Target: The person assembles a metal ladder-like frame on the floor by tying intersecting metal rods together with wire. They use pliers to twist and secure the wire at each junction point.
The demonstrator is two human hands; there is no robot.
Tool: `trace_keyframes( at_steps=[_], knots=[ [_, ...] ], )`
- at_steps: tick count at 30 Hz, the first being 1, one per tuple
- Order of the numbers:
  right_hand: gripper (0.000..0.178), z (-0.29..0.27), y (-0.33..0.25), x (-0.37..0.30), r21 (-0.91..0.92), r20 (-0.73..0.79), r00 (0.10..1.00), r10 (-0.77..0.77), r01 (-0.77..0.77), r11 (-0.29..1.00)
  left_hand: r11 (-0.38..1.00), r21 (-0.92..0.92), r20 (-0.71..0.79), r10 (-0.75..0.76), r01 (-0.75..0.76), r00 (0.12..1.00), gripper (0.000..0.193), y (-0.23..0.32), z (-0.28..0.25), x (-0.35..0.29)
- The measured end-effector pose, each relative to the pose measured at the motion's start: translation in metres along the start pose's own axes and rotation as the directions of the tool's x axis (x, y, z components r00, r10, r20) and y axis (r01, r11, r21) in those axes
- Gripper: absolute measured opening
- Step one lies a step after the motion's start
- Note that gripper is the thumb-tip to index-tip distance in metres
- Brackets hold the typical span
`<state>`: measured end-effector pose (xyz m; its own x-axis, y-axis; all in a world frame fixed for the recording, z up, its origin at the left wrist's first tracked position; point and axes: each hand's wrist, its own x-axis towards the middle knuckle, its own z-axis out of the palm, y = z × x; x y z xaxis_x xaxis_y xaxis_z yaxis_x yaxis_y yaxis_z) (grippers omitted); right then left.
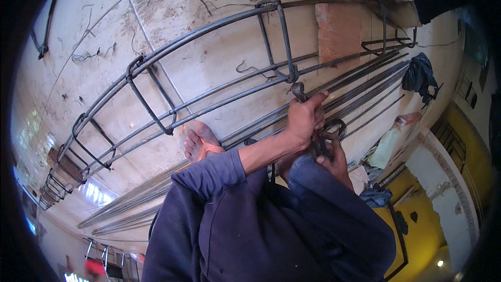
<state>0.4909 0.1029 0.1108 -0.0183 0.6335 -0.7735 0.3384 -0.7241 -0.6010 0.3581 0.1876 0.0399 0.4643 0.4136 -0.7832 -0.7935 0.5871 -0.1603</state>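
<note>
- The left hand (305,121) gripped a tying tool (299,92) at the rebar cage (209,68).
- At five o'clock, the right hand (334,157) clutched a wire coil (335,127).
- Judged best: twist snugly against the stirrup joint (291,77).

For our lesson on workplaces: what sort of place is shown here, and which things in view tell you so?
Probably a building site or rebar workshop. A long steel bar cage lies on the tiled floor, loose bars and a brick beside it, and the left hand grips a tying tool.
</note>
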Motion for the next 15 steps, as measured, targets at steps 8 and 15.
trace_keyframes(
  at_steps=[8, 15],
  knots=[
    [0.041, 0.011, -0.037, 0.000, -0.631, -0.064, 0.983, -0.174, 0.096, 0.770, 0.998, 0.037, -0.103, 0.062, -0.058, 0.993, 0.021, -0.008, 0.004, 0.007],
    [0.047, 0.007, -0.017, 0.005, -0.667, 0.007, 0.942, -0.336, 0.254, 0.700, 0.998, 0.057, -0.084, 0.038, -0.033, 0.996, 0.019, -0.005, 0.000, 0.006]
  ],
)
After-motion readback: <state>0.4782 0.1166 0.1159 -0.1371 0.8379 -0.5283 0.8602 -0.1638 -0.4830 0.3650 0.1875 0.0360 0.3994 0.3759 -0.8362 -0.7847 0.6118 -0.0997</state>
